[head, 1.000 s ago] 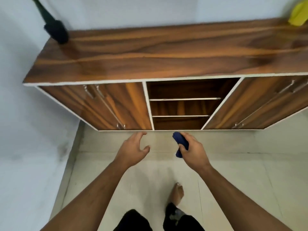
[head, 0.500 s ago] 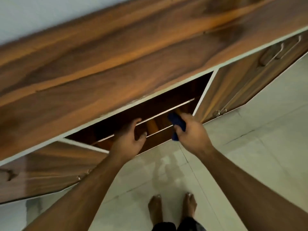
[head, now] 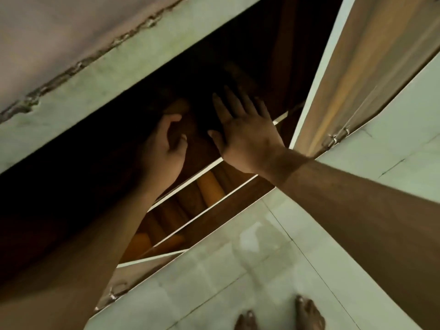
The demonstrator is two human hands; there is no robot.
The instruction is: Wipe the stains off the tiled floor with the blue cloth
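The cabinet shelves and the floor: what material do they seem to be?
The shelves look like wood-grain laminated board: brown streaked faces with pale edge strips. The floor looks like glazed pale tile: thin straight joint lines and a soft glossy reflection.

Both hands reached into the dark open middle bay of the wooden cabinet (head: 352, 75). The right hand (head: 247, 136) lay flat with straight fingers above a shelf (head: 204, 166); the left hand (head: 164, 151) was loosely curled. Bare feet (head: 309, 315) stood on the tiled floor (head: 238, 270).
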